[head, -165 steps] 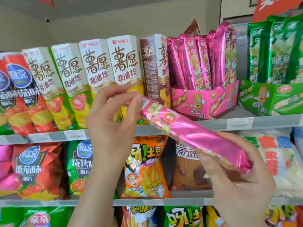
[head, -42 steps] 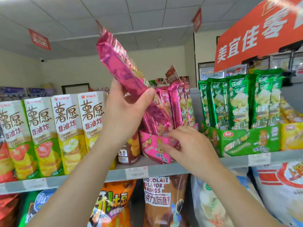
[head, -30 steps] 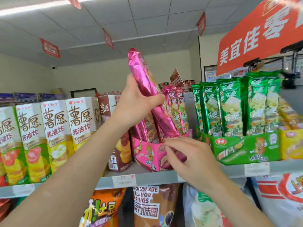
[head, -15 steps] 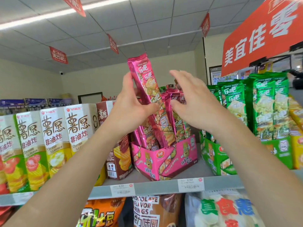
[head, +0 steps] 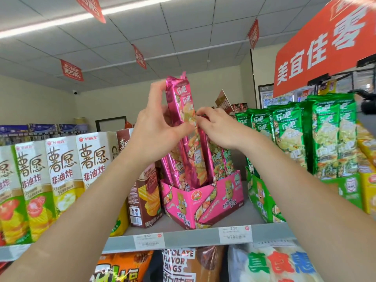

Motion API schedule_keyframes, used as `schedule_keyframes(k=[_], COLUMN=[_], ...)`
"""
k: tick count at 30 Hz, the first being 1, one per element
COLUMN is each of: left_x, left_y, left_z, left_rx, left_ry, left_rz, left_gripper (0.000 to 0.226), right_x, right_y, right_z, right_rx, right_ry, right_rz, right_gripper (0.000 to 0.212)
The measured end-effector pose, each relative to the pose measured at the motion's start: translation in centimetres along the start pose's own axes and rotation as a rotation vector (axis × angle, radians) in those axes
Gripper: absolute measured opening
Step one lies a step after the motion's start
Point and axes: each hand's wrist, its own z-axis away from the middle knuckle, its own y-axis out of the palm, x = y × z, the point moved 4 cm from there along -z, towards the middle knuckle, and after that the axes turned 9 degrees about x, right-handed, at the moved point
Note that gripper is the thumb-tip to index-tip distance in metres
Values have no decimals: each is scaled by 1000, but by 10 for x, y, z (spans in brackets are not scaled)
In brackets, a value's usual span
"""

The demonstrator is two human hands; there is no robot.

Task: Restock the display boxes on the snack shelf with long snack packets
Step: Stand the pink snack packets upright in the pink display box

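Observation:
A long pink snack packet stands nearly upright with its lower end inside the pink display box on the top shelf. My left hand grips the packet from its left side, thumb across the front. My right hand pinches the packet's right edge with its fingertips. Several more pink packets stand in the box behind and beside it. To the right, a green display box holds several long green packets.
Tall white and brown chip cartons line the shelf to the left of the pink box. The grey shelf edge carries price labels. Bagged snacks fill the shelf below. A red sign hangs at upper right.
The pink packet has gone from tilted above the box to nearly upright, its lower end down in the box. My right hand moved from the box front up to the packet's right edge.

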Motion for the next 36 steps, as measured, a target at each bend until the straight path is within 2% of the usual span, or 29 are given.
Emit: schedule_keyframes(k=[2, 4, 7, 8, 10, 13, 16, 19, 21, 22, 24, 25, 27, 29, 32, 36], left_x=[2, 4, 7, 7, 5, -8, -14, -17, -15, -11, -6, -5, -1, 4, 17, 25], left_y=[6, 14, 18, 18, 18, 20, 25, 24, 20, 17, 13, 12, 10, 12, 21, 18], left_z=[1, 2, -1, -3, -6, -7, -8, -10, -11, -12, -9, -7, -3, 4, 11, 14], left_rx=[46, 65, 0, -16, -39, -70, 15, 97, 163, 196, 226, 220, 162, 107, 185, 118], left_ry=[-1, -12, -77, -96, -92, 10, 45, 22, -37, -96, -190, -179, -76, -13, -78, -132], left_rz=[-21, -23, -63, -73, -149, -368, -512, -587, -527, -425, -187, -148, -326, -599, -802, -1034], left_gripper=[59, 44, 29, 29, 29, 27, 35, 41, 35, 30, 24, 26, 33, 49, 75, 81], right_x=[-4, -7, -10, -11, -11, -7, -3, -5, -11, -13, -13, -12, -12, -10, -5, -2], right_y=[2, 2, 1, 2, 0, -4, -1, 12, 23, 28, 37, 40, 44, 45, 43, 37], right_z=[4, 8, 14, 15, 18, 25, 28, 31, 40, 45, 54, 57, 60, 59, 56, 52], right_rx=[-86, -242, -427, -454, -492, -470, -338, -201, -150, -150, -205, -264, -361, -342, -257, -197], right_ry=[-42, -96, -111, -122, -136, -131, -143, -177, -145, -136, -140, -138, -139, -152, -171, -167], right_rz=[-106, -183, -118, -129, -164, -212, -325, -323, -317, -288, -177, -135, -163, -289, -338, -297], right_gripper=[31, 19, 13, 13, 35, 52, 61, 64, 78, 89, 106, 108, 103, 100, 99, 99])
